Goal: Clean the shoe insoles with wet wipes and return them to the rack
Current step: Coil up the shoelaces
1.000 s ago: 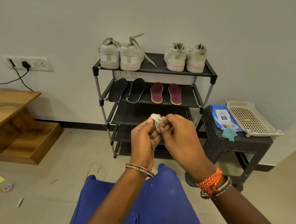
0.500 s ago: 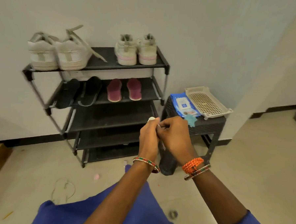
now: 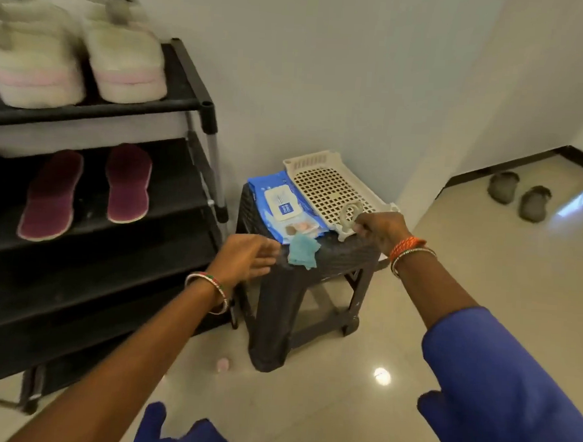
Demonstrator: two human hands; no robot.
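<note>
The right hand (image 3: 381, 229) is out over the near corner of the white basket (image 3: 322, 185), fingers curled round a pale, crumpled wipe (image 3: 350, 214) that hangs just at the basket's edge. The left hand (image 3: 247, 257) floats lower, fingers relaxed and loose, gripping nothing, right beside the stool's (image 3: 300, 289) near corner. On the dark stool sits the blue wipes pack (image 3: 284, 207), touching the basket on its left side, and a small teal scrap (image 3: 302, 251) lies at the stool's front edge, just in front of the pack. Over on the left stands the black rack (image 3: 194, 107). Two maroon insoles (image 3: 89, 190) lie side by side on its second shelf, well apart from both hands. On the top shelf, a pair of white shoes (image 3: 76, 54) with pink stripes, blurred. Far off on the floor by the right wall, two grey slippers (image 3: 517, 195).
</note>
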